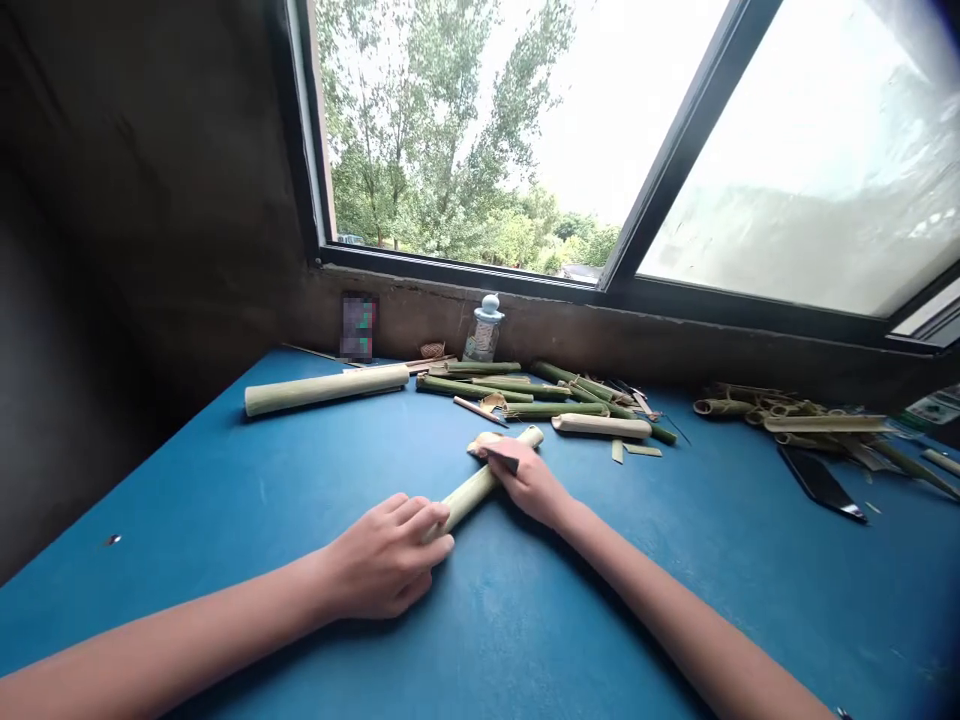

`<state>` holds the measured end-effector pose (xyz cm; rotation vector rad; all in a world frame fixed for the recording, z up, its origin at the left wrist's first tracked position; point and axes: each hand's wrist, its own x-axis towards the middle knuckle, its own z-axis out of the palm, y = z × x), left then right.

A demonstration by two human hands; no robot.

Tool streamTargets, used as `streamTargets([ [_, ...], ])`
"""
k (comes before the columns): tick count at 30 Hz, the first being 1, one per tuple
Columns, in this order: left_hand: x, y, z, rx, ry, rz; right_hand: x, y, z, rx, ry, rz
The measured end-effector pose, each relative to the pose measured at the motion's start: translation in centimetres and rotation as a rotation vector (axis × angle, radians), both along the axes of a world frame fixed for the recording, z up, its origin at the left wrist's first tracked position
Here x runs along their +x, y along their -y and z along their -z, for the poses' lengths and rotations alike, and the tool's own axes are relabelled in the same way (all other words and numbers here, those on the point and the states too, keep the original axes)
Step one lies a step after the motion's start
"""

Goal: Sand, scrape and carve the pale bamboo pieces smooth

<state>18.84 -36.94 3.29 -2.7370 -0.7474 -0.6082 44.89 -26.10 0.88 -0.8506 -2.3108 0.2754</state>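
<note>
A pale green bamboo tube point(471, 498) lies slantwise over the blue table, its open far end pointing up and right. My left hand point(397, 555) is wrapped round the tube's near end. Farther along, my right hand point(523, 480) is closed on a small flat brownish piece, perhaps sandpaper, which it presses against the tube near the far end. What this piece is cannot be made out for certain. A pale curled scrap point(481, 443) shows just left of my right fingers.
Behind the hands lie a thick pale bamboo tube point(326, 389), several green bamboo pieces point(495, 388) and a lidded jar point(482, 330). A black phone point(821, 483) and a bamboo heap point(810, 415) are at the right of the blue table point(300, 490).
</note>
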Motion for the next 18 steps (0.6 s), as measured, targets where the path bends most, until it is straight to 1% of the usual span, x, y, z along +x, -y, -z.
streamTargets([
  [2,0.0,0.0,-0.1,0.011,0.012,-0.005,-1.0,1.2,0.1,0.011,0.053,-0.084],
  [3,0.1,0.0,-0.1,0.010,0.020,-0.005,-1.2,1.4,0.2,0.015,0.074,-0.112],
  [5,0.1,0.0,-0.2,-0.005,0.033,-0.004,-0.5,0.9,0.3,0.020,0.093,-0.120],
  [6,0.0,0.0,-0.1,-0.017,0.040,-0.003,0.2,0.4,0.3,0.021,0.089,-0.096],
  [9,-0.2,-0.1,0.1,-0.070,0.071,0.013,2.4,-1.2,0.5,0.023,0.052,0.039],
  [11,-0.2,-0.3,-0.3,-0.122,0.118,0.018,2.9,-1.2,0.6,0.021,0.044,0.084],
  [12,-0.1,-0.4,-0.8,-0.165,0.159,0.014,2.6,-0.8,0.6,0.020,0.050,0.076],
  [13,0.2,-0.4,-1.6,-0.229,0.218,0.002,2.1,-0.1,0.6,0.019,0.062,0.050],
  [14,0.6,-0.3,-2.8,-0.321,0.297,-0.018,1.4,0.7,0.5,0.017,0.076,0.010],
  [17,2.1,1.2,-7.1,-0.662,0.547,-0.045,-0.5,2.8,0.2,0.010,0.109,-0.124],
  [18,2.5,2.1,-8.3,-0.729,0.561,-0.012,-0.8,3.2,0.1,0.005,0.108,-0.155],
])
